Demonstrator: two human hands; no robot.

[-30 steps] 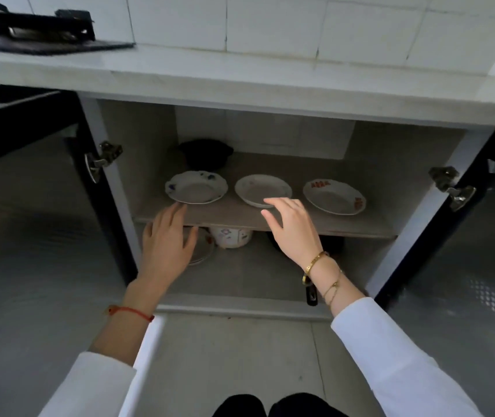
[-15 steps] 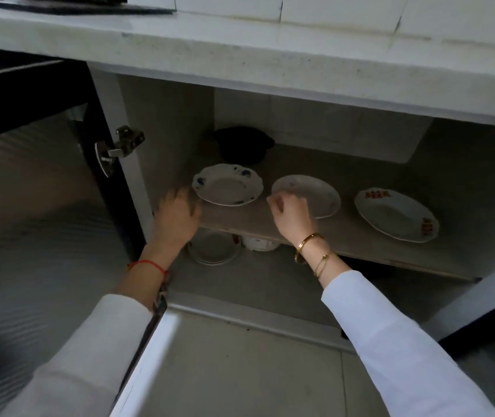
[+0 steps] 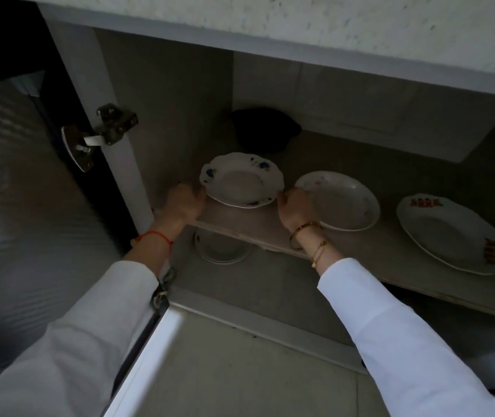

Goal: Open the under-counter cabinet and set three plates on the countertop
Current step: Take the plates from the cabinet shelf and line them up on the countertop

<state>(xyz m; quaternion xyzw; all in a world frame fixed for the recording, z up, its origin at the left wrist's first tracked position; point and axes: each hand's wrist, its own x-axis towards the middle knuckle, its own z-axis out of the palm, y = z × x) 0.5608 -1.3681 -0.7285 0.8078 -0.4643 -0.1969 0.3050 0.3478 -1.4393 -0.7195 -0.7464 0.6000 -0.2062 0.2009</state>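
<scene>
Dim cabinet, door open, three plates on the shelf (image 3: 240, 219). Your left hand (image 3: 183, 201) and right hand (image 3: 296, 207) curl at opposite rims of the blue plate (image 3: 241, 180), which lies between them; whether they grip yet, you cannot tell. Lift it up toward the countertop (image 3: 300, 28) overhead.

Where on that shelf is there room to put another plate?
Bare shelf shows behind the middle plate and the red-patterned plate, right of the dark pot. The front left is crowded: both hands flank the blue-flowered plate.
</scene>
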